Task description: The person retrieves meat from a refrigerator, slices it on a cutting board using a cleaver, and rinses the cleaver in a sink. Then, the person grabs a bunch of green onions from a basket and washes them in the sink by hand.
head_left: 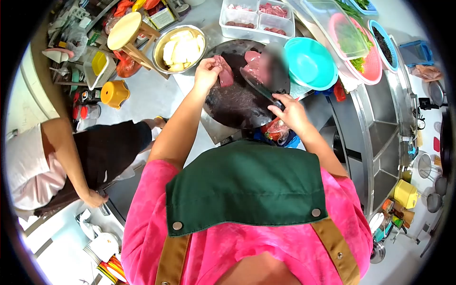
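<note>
My left hand (208, 74) pinches a dark red slab of raw meat (224, 72) at the left side of a round dark chopping board (232, 107). In my right hand (288, 111) is the handle of a knife (259, 85), its blade pointing up and left across the board. More raw meat (254, 66) lies beyond the blade, partly hidden by a blurred patch. A metal bowl of pale peeled pieces (180, 50) stands just left of the board, and a turquoise basin (311, 63) touches its right side.
A divided clear container (256, 29) with meat stands behind the board. Pink baskets (370, 66) with greens are at the right, by a metal sink (380, 137). Left are a wooden stool (124, 31), a yellow stool (114, 94) and another person (85, 156) holding a handle.
</note>
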`<action>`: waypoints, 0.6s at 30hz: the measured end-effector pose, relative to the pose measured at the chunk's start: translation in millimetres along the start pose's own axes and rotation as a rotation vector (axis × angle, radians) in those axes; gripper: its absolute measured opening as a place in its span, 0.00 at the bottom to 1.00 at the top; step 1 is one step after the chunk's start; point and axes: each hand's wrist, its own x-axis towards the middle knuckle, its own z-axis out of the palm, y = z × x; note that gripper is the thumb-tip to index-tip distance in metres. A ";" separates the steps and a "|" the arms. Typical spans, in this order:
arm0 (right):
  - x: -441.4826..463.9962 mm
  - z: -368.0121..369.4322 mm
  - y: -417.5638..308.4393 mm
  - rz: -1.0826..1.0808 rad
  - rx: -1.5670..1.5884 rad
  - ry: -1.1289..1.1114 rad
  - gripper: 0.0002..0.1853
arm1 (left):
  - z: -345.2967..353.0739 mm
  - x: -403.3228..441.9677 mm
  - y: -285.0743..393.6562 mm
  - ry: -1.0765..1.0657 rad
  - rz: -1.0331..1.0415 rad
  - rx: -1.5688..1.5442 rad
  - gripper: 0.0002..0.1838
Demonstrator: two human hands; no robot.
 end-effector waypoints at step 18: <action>-49.4 -13.9 -20.7 0.173 -0.160 -0.121 0.22 | 54.6 -2.9 -22.7 -0.406 0.686 0.892 0.08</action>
